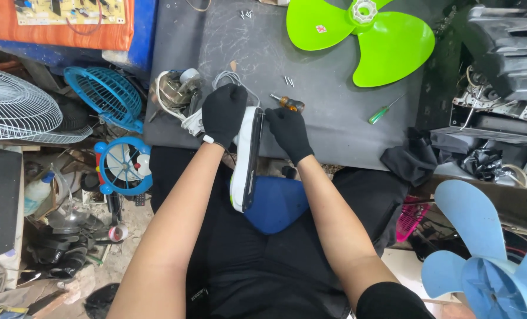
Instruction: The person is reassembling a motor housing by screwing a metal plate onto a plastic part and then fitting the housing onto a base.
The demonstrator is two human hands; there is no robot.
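Observation:
Both my hands wear black gloves. My left hand grips the far end of a long white and black housing panel that stands on edge between my arms. My right hand holds the other side of that panel near its top. An orange-handled screwdriver lies on the dark work mat just beyond my right hand. White cable loops out past my left hand to a small motor.
A green fan blade and a green screwdriver lie on the mat. Loose screws sit near the middle. Blue fan guards, a white grille and clutter fill the left. A blue fan blade is at lower right.

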